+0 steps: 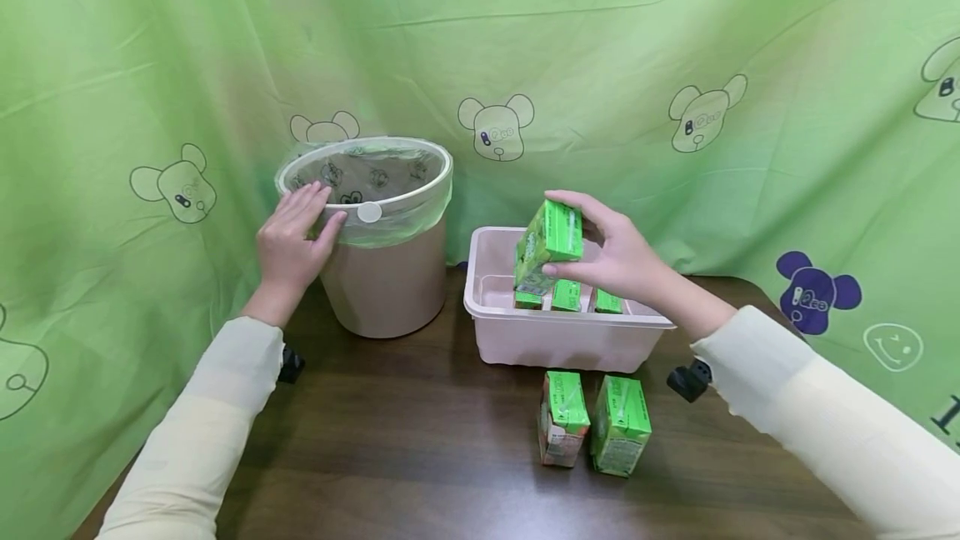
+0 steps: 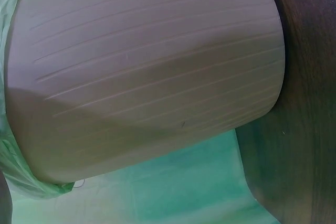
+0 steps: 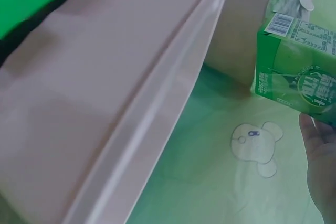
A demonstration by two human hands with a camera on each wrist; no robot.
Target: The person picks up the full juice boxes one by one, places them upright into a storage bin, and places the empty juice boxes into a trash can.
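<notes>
My right hand (image 1: pixel 622 252) grips a green juice box (image 1: pixel 551 244), tilted, above a pale pink plastic basin (image 1: pixel 570 340). In the right wrist view the same box (image 3: pixel 299 66) shows its barcode and printed sides, with the fingers beneath it. Several more juice boxes (image 1: pixel 566 296) stand inside the basin, partly hidden by its front wall. On the left, my left hand (image 1: pixel 292 236) rests on the near-left rim of a bin (image 1: pixel 390 282), fingers extended over the edge and thumb on the outside. A thin green bag (image 1: pixel 405 223) lines the bin and folds over its rim.
Two juice boxes, one with a brownish side (image 1: pixel 564 419) and one green (image 1: pixel 621 426), stand on the dark wooden table (image 1: pixel 420 448) in front of the basin. Behind everything hangs a green curtain (image 1: pixel 585 48) printed with cartoon bears.
</notes>
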